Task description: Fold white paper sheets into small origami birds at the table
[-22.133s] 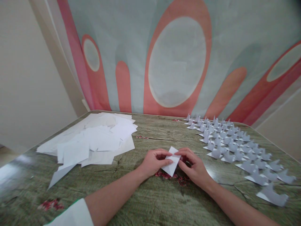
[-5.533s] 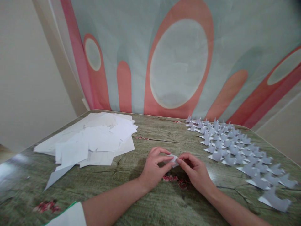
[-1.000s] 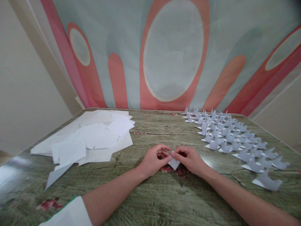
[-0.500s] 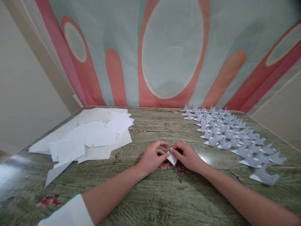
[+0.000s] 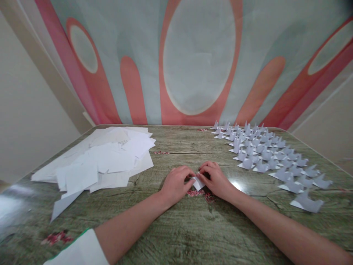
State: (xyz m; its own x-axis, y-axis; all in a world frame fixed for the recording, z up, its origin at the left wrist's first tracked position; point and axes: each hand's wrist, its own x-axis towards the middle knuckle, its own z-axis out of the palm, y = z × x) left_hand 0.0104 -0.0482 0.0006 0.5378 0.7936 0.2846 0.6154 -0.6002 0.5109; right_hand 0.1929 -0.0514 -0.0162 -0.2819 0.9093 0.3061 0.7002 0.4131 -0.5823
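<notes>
White folded paper (image 5: 199,184) gripped in fingers (image 5: 189,172) of left hand (image 5: 175,184), right hand (image 5: 216,180); table (image 5: 182,232) bears sheets (image 5: 113,157), birds (image 5: 306,201)

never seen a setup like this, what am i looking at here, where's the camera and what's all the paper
There is no machine here: a person works with two bare hands. The camera is worn on their head, looking forward and down, so their own arms enter from the bottom.

The left hand and right hand together hold a small folded white paper piece at the middle of a greenish-brown wood-grain table. To the left lies a loose, overlapping pile of flat white paper sheets. To the right stand many bird-shaped folded white paper figures in rough rows. Behind the table is a grey-green backdrop with coral shapes.
</notes>
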